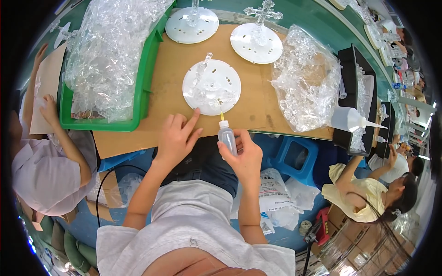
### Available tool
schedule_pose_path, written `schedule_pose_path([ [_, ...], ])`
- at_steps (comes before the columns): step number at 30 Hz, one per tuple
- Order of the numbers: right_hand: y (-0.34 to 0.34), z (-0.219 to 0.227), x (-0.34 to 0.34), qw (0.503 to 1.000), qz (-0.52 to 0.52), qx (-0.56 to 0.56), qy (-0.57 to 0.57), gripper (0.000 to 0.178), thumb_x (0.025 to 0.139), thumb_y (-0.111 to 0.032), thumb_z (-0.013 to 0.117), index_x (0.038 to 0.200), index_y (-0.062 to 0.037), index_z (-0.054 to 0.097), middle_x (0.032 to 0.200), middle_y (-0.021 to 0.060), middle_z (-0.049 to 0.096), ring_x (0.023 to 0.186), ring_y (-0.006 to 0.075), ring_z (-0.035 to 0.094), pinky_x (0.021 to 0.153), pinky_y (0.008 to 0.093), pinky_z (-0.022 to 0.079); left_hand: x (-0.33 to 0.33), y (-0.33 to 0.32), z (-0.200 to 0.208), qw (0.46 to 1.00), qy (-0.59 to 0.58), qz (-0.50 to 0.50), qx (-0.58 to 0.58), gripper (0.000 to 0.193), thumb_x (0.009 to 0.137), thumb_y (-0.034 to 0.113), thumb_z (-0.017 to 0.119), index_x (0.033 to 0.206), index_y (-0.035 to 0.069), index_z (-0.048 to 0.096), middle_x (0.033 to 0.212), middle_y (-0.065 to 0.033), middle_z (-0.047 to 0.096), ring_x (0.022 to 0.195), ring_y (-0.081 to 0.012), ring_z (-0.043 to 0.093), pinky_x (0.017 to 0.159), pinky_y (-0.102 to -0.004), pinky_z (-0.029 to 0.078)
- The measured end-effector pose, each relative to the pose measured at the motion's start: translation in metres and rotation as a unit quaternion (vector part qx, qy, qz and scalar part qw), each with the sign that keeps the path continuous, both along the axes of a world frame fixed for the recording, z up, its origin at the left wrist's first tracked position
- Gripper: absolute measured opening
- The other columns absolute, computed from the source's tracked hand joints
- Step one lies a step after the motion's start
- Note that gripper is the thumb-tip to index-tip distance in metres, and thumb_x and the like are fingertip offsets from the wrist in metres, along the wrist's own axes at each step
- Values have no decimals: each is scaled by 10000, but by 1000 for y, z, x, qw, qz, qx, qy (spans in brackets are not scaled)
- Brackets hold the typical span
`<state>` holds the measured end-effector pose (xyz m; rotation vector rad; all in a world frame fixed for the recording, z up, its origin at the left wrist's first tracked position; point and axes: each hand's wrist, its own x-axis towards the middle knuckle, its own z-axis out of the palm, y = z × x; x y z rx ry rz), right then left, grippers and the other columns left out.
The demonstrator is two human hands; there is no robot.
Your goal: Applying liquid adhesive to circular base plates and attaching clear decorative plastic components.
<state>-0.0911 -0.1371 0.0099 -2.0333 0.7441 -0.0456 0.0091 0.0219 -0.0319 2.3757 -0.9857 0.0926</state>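
A white round disc [221,73] with small slots lies on the cardboard-covered table, and a clear plastic piece [201,73] lies across it. My right hand [244,154] grips a small clear squeeze bottle [226,137] with a white cap. The yellowish nozzle [222,116] of the bottle points at the disc's near edge. My left hand [178,138] has its fingers apart, and its index fingertip touches the near-left rim of the disc. Nothing is held in it.
Left stands a green crate [142,87] of clear bagged parts. Beyond are two discs [192,28] [256,43] with clear upright pieces, one cross-shaped. Right are a clear bag [304,83], a white squeeze bottle [346,119] and a black bin [348,138]. Co-workers sit on both sides.
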Motion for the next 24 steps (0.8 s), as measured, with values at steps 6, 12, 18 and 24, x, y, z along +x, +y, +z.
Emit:
schedule_pose_path([
  [6, 0, 2, -12, 999, -8, -13, -33, 328, 711, -190, 764, 963, -37, 623, 644, 50, 611, 543, 114, 569, 537, 243, 469, -9, -9, -3, 997, 33, -24, -68, 482, 794, 134, 671, 1261, 80, 564, 772, -69, 440, 707, -221, 448, 625, -345, 408],
  [12, 10, -2, 5, 998, 11, -54, -14, 297, 704, -224, 759, 910, -55, 628, 660, 70, 631, 543, 168, 605, 533, 274, 479, 10, -1, 5, 999, 24, 12, -30, 468, 805, 156, 669, 1263, 148, 576, 789, -68, 436, 718, -220, 446, 638, -345, 407],
  [18, 9, -4, 8, 996, 40, -78, 2, 311, 722, -328, 723, 889, -100, 592, 660, 58, 631, 552, 266, 608, 502, 368, 464, 11, 0, 6, 1000, 10, -2, 14, 472, 809, 195, 667, 1270, 152, 577, 800, -76, 428, 728, -232, 432, 656, -345, 394],
  [24, 10, 1, 11, 995, 35, -88, 14, 280, 697, -247, 752, 868, -68, 619, 629, 67, 626, 526, 194, 607, 517, 285, 472, 14, 1, 8, 999, 19, -12, 27, 483, 809, 190, 668, 1280, 162, 567, 833, -81, 433, 740, -233, 435, 665, -353, 401],
])
